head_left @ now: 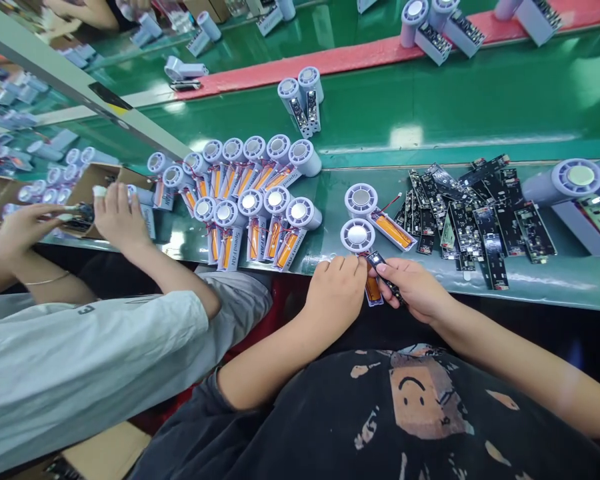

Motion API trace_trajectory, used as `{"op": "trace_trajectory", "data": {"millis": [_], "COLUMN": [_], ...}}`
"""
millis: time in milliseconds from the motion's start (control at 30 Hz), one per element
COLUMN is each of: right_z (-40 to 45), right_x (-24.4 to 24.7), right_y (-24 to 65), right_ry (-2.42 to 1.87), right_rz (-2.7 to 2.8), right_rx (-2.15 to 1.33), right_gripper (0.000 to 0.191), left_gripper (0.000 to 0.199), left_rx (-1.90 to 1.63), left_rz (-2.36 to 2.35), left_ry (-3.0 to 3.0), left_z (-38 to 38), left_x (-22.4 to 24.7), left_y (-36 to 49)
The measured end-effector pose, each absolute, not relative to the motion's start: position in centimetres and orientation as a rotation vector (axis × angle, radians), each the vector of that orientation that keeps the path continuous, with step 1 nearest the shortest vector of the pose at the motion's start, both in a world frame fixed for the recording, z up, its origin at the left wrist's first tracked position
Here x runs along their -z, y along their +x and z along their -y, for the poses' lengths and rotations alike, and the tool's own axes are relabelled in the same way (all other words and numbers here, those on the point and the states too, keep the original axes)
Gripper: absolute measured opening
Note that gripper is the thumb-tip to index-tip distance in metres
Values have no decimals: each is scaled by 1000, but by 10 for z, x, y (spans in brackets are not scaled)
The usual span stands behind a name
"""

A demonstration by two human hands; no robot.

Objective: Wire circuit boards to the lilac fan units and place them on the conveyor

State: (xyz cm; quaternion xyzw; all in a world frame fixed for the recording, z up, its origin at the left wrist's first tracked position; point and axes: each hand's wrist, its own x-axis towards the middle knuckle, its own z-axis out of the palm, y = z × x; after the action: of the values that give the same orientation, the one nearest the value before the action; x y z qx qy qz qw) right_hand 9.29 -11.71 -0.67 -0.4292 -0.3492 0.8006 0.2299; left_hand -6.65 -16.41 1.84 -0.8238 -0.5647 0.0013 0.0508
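My right hand (pixel 414 290) has fingers clamped on a black circuit board (pixel 383 275). My left hand (pixel 336 291) rests with fingers together, just beside an orange battery pack (pixel 373 290) (a white fan head (pixel 357 235) lies at my 12 o'clock)

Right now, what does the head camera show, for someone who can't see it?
A person's right hand pinches a small black circuit board over a green workbench holding round white fan parts and piled black boards. A co-worker's pale sleeve shows alongside.
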Motion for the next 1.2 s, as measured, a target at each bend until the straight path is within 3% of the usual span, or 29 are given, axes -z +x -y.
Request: {"op": "trace_trajectory", "data": {"millis": [200, 433, 633, 900, 1100, 1200], "right_z": [117, 118, 119, 119, 112, 107], "right_x": [6, 8, 10, 9, 7, 3], "right_y": [92, 93, 94, 94, 97, 103], "right_ry": [-1202, -1190, -1175, -1187, -1255, -1396], "right_rz": [978, 1016, 1010, 1012, 1238, 1626], "right_rx": [-2184, -2188, -2208, -2205, -2177, -1786], "right_gripper": [44, 42, 42, 43, 33, 29], "left_gripper": [26, 29, 35, 27, 27, 44], "left_rx": [-86, 172, 92, -19, 307, 403], "left_rz": [1754, 1750, 1724, 2024, 1533, 1351], "left_ry": [-2665, -2530, -2567, -2744, -2688, -2609], "left_z": [151, 157, 160, 145, 138, 127], "left_x": [-27, -25, -18, -20, -25, -23], "left_y": [-74, -85, -82, -79, -97, -101]}}
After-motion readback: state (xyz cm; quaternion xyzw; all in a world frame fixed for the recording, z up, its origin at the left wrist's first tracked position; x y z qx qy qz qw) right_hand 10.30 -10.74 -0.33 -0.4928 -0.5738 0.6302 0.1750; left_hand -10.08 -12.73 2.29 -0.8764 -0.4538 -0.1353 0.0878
